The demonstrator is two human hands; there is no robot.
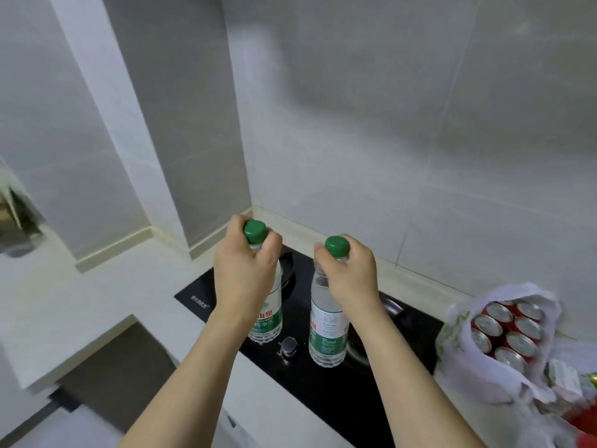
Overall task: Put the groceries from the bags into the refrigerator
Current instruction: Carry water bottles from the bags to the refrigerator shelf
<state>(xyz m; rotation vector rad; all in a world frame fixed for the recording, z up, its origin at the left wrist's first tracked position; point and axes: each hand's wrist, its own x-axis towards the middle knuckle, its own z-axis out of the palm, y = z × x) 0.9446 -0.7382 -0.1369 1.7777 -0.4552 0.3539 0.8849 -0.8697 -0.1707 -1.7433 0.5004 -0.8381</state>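
While each hand pinches a neck just under a green cap, both water bottles hang upright over the black gas hob [323, 392]: the left hand [244, 270] holds the left water bottle [269, 321] above the hob's near-left edge, the right hand [350, 273] the right water bottle [324, 331] above its middle. Full, they likely weigh enough to slip; gripping the body seems safer. A plastic bag of red cans [504, 331] sits just right of the hob.

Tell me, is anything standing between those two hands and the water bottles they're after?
Nothing visible does. The left hand already grips the neck of the left bottle, and the right hand grips the right bottle, both below their green caps. The refrigerator is out of view.
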